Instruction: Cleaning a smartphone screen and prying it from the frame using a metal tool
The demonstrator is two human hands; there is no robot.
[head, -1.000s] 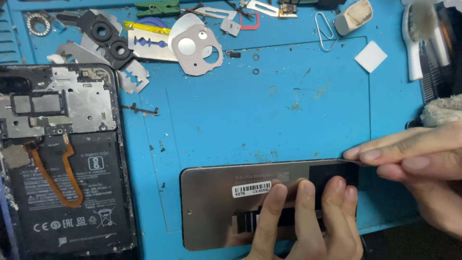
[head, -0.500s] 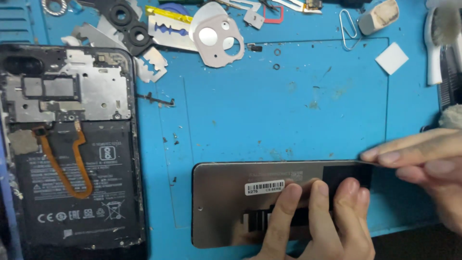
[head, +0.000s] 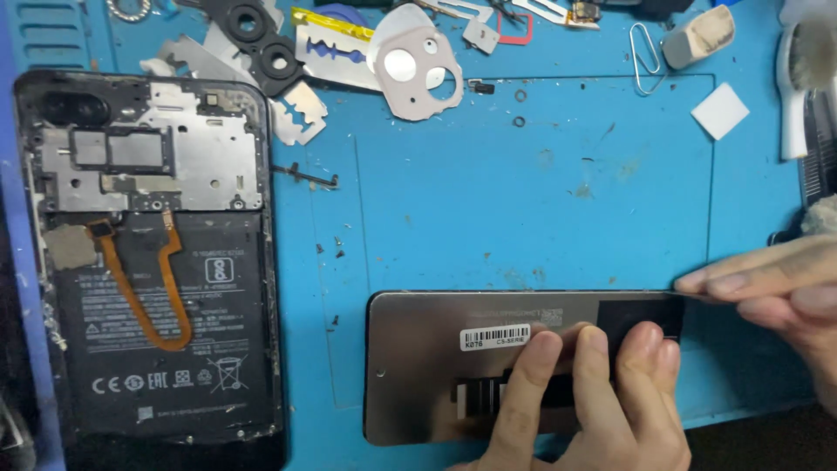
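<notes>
Blue matting covers the bench [head: 540,201], with loose parts strewn along its far edge. At far left lies an opened phone [head: 148,262], back cover off, its black battery and an orange flex cable exposed. Beyond it sit razor blades [head: 301,109] and a pinkish camera-cutout piece [head: 417,71]; a paperclip [head: 643,48] and a white square pad [head: 720,111] lie further right. Near the front edge rests the grey panel [head: 453,366], flat, with a barcode sticker on it. It looks thin, stiff, smooth and probably fragile, best pinned flat and taken by its edges. The left hand [head: 593,392] presses three extended fingers onto it, gripping nothing. The right hand [head: 772,292] is pinched nearly closed at the panel's upper right corner; whether it holds a thin tool I cannot tell.
</notes>
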